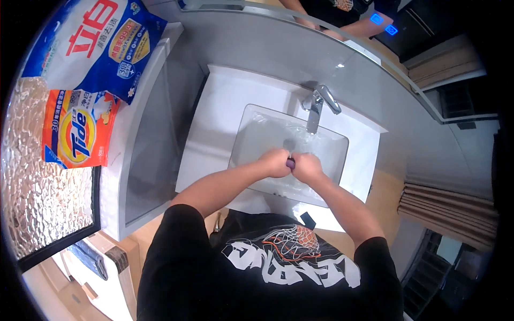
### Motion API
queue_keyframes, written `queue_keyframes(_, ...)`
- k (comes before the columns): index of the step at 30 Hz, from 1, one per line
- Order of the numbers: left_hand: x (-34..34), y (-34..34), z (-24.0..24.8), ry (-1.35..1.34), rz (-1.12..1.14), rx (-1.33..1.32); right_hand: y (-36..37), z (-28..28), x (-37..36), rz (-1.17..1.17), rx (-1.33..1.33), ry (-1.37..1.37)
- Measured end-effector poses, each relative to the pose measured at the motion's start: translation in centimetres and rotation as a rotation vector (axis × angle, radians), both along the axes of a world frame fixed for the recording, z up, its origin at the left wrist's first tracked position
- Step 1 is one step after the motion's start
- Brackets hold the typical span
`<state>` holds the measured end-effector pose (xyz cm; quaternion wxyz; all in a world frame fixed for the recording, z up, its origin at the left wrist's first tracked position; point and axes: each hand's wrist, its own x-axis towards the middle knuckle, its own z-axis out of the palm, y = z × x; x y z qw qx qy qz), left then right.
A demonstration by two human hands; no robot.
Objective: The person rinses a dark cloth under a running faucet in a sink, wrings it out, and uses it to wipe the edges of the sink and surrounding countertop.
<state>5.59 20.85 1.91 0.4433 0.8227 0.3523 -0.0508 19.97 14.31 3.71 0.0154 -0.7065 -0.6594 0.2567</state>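
Note:
Both hands are closed and pressed together over the white sink (239, 140). Between my left hand (274, 162) and my right hand (307, 167) a small dark purple bundle (290, 163) shows, and each fist grips it. It looks like bunched cloth, but most of it is hidden inside the fingers. Behind my hands stands the chrome faucet (315, 115), its spout pointing into the basin. Wet, shiny streaks and what looks like shallow water cover the basin floor. The dark round drain (289, 144) lies just beyond my fists.
A white counter (206, 134) surrounds the sink. On a ledge at the left lie a blue-and-white bag (101, 45) and an orange detergent bag (101, 140). A small black flat object (308, 220) is at the counter's near edge. A mirror (342, 40) spans the far wall.

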Motion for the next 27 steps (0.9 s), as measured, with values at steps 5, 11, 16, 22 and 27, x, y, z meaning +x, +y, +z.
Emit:
queue_keyframes(5, -0.8, -0.6, -2.8, -0.162, 0.176, -0.255, 0.9, -1.2, 0.2, 0.198, 0.124, -0.118)
queue_keyframes(11, -1.7, 1.0, -0.3, 0.070, 0.306, -0.683, 2.3, -0.5, -0.5, 0.283, 0.079, -0.160)
queue_keyframes(16, -2.3, 3.3, -1.0, -0.087, 0.230, -0.787, 3.7, -0.1, -0.9, 0.229, 0.051, -0.204)
queue_keyframes(22, -4.1, 7.9, -0.6, -0.172, 0.237, -0.744, 6.9, 0.7, -3.0, -0.020, 0.033, -0.192)
queue_keyframes(27, -7.0, 12.0, -1.7, -0.233, 0.603, -0.379, 6.7, 2.7, -4.1, -0.301, 0.100, 0.105)
